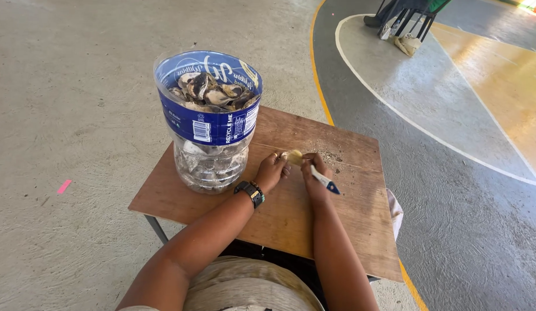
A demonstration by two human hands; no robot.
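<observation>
1. My left hand (272,171) pinches a small pale yellowish piece (294,156) above the wooden board (291,213)
2. My right hand (315,173) is clamped on a white-and-blue-handled tool (324,179), touching that piece
3. A cut-open plastic bottle (209,124) of shells stands just left

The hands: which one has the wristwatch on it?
The left hand, steadying a small yellowish piece. The right hand has a bare wrist and holds a blue-and-white handled tool.
</observation>
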